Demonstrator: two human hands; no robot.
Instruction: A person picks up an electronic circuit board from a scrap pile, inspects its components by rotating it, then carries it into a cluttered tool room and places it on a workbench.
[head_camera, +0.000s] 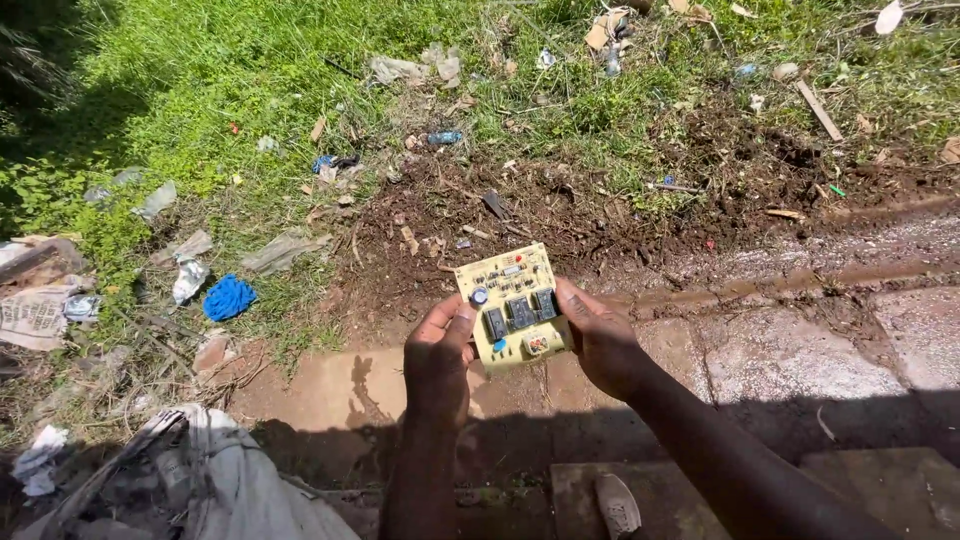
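yellow circuit board (512, 305), two hands' grip

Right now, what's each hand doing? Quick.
Left hand: closed on the left edge of the circuit board.
Right hand: closed on the board's right edge.

Circuit board (512, 306) between left hand (440, 360) and right hand (600, 340), above paving (800, 350); soil (600, 210) and grass (200, 80) beyond; rope bundle (229, 297) left; sack (220, 480) lower left.
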